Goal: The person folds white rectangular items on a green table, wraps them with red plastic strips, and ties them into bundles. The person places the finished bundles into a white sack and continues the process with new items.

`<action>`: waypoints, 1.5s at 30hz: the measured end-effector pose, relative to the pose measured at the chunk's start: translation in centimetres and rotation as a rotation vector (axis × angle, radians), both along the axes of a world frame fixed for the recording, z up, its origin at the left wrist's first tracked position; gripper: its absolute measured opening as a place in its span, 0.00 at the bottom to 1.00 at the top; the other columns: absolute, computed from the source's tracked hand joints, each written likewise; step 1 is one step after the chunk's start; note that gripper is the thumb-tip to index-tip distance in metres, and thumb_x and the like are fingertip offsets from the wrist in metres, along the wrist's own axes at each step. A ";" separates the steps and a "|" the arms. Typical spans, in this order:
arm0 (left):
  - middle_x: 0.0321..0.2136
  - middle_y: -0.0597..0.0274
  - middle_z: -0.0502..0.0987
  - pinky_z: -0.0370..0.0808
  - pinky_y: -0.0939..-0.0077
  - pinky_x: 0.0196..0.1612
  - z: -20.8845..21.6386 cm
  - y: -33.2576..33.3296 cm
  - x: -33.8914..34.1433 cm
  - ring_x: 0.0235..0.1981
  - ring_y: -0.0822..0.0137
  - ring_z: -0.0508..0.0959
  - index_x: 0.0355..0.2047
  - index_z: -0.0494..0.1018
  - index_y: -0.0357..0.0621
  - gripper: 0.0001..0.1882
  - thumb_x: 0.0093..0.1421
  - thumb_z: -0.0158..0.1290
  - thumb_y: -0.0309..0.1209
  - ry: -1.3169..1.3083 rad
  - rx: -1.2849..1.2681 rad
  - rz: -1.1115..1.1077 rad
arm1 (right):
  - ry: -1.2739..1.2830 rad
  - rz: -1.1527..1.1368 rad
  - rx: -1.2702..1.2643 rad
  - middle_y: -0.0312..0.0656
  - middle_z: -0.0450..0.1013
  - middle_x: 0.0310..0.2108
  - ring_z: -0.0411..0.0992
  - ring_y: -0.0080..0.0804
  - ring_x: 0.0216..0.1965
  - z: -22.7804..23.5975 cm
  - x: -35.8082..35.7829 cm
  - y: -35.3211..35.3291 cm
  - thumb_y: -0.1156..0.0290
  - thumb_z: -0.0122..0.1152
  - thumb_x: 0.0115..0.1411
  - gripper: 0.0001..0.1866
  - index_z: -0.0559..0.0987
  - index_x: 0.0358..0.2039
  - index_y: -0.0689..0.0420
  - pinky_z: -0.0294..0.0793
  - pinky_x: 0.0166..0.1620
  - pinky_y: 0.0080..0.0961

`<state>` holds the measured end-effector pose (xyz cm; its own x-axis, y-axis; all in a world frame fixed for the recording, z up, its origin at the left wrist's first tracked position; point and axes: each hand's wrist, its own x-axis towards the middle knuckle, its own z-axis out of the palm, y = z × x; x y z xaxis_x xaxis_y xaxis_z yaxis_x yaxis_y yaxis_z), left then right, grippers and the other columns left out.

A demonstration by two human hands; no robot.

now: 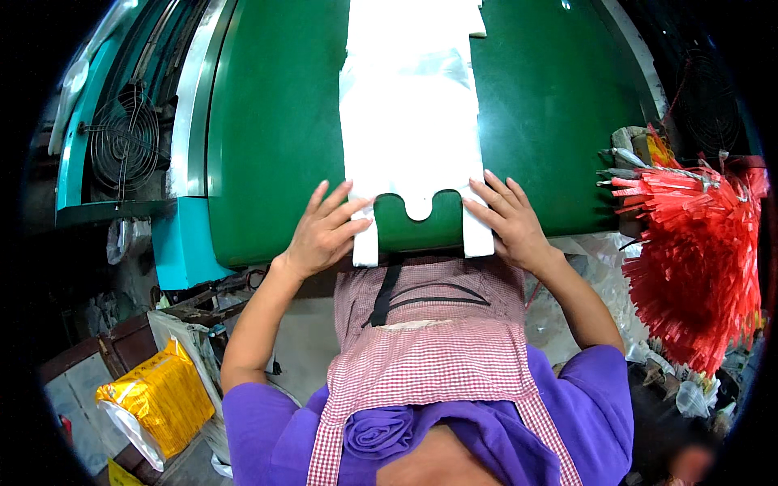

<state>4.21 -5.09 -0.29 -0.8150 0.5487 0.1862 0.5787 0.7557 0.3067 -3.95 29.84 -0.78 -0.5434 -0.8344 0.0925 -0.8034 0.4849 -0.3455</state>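
Note:
White plastic T-shirt bags [409, 130] lie flat along the middle of a green conveyor belt [275, 121], their two handle loops and central tab pointing toward me. My left hand [324, 227] rests at the left edge of the nearest bag, fingers spread over the base of its left handle. On the opposite side my right hand [512, 223] touches the right handle in the same way, fingers stretched out. Neither hand is closed around the plastic. Glare washes out the bags' surface, so I cannot tell how many are layered there.
A thick bunch of red plastic strips [697, 267] hangs right of the belt. At the lower left sits a yellow wrapped package [158, 397]. A round wire fan guard [126, 142] is beside the turquoise machine frame [186, 243]. Clear plastic scraps [693, 397] lie at the lower right.

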 end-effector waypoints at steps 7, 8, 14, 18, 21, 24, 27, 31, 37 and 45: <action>0.27 0.50 0.78 0.74 0.64 0.29 0.6 5.8 -6.0 0.26 0.50 0.78 0.38 0.74 0.41 0.08 0.62 0.49 0.29 -0.127 0.406 0.254 | -0.326 0.106 -0.481 0.47 0.69 0.42 0.68 0.46 0.48 1.5 -2.3 -2.4 0.82 0.55 0.52 0.16 0.75 0.43 0.58 0.66 0.51 0.39; 0.21 0.51 0.77 0.73 0.61 0.25 -0.2 6.3 -7.0 0.22 0.49 0.77 0.34 0.73 0.42 0.07 0.58 0.51 0.31 -0.069 0.269 0.238 | -0.465 -0.051 -0.536 0.49 0.71 0.39 0.70 0.47 0.45 2.5 -2.6 -4.6 0.78 0.55 0.55 0.14 0.75 0.43 0.59 0.69 0.48 0.38; 0.40 0.54 0.76 0.76 0.67 0.37 -1.2 5.3 -4.3 0.40 0.58 0.78 0.41 0.74 0.44 0.14 0.52 0.51 0.27 0.276 0.082 0.085 | -0.235 -0.147 -0.037 0.50 0.74 0.36 0.74 0.47 0.36 0.5 -2.5 -9.3 0.65 0.54 0.56 0.12 0.77 0.39 0.54 0.73 0.34 0.41; 0.48 0.55 0.75 0.75 0.65 0.45 -1.1 7.3 -0.8 0.46 0.58 0.77 0.45 0.75 0.43 0.20 0.49 0.50 0.20 0.285 0.048 0.042 | 0.222 -0.021 -0.145 0.51 0.68 0.49 0.66 0.49 0.51 -1.5 -2.4 -8.8 0.71 0.54 0.51 0.19 0.72 0.44 0.63 0.70 0.48 0.38; 0.40 0.55 0.78 0.76 0.66 0.41 -1.9 7.4 -4.1 0.40 0.57 0.79 0.41 0.75 0.41 0.16 0.51 0.50 0.22 0.248 0.284 0.063 | 0.212 -0.193 0.021 0.57 0.58 0.60 0.53 0.50 0.64 -1.3 -6.9 -9.1 0.66 0.52 0.59 0.26 0.66 0.54 0.69 0.54 0.64 0.40; 0.30 0.55 0.78 0.74 0.63 0.33 -0.5 6.5 -8.4 0.30 0.53 0.77 0.35 0.75 0.42 0.09 0.53 0.52 0.23 -0.282 0.260 0.318 | -0.055 -0.107 -0.101 0.58 0.58 0.60 0.59 0.53 0.60 1.0 -7.8 -9.1 0.61 0.53 0.60 0.27 0.66 0.55 0.66 0.59 0.61 0.41; 0.34 0.58 0.77 0.74 0.65 0.35 -0.4 5.7 -10.3 0.33 0.55 0.77 0.35 0.75 0.43 0.08 0.53 0.54 0.26 -0.083 0.266 0.352 | -0.126 -0.014 -0.144 0.59 0.56 0.61 0.59 0.54 0.60 1.7 -4.4 -9.7 0.56 0.58 0.57 0.33 0.64 0.57 0.64 0.58 0.61 0.43; 0.45 0.55 0.74 0.74 0.67 0.44 0.4 5.8 -7.1 0.42 0.56 0.75 0.41 0.74 0.41 0.17 0.49 0.60 0.29 0.268 0.077 0.154 | 0.031 -0.082 -0.141 0.58 0.53 0.62 0.53 0.53 0.63 -1.0 -3.9 -8.9 0.61 0.60 0.55 0.33 0.64 0.58 0.63 0.55 0.63 0.44; 0.40 0.53 0.74 0.73 0.64 0.42 0.3 7.5 -7.8 0.38 0.53 0.75 0.40 0.73 0.39 0.15 0.50 0.55 0.27 0.051 -0.152 0.232 | -0.255 -0.017 -0.574 0.56 0.64 0.55 0.65 0.50 0.56 1.4 0.4 -6.1 0.71 0.62 0.54 0.31 0.64 0.57 0.65 0.66 0.57 0.36; 0.46 0.58 0.73 0.65 0.55 0.57 1.2 4.2 -6.8 0.52 0.50 0.70 0.37 0.71 0.43 0.13 0.48 0.55 0.21 -0.192 0.221 -0.097 | -1.727 -0.395 -1.332 0.52 0.70 0.48 0.72 0.36 0.48 -0.8 -5.1 -6.1 0.71 0.53 0.62 0.29 0.57 0.59 0.69 0.72 0.54 0.33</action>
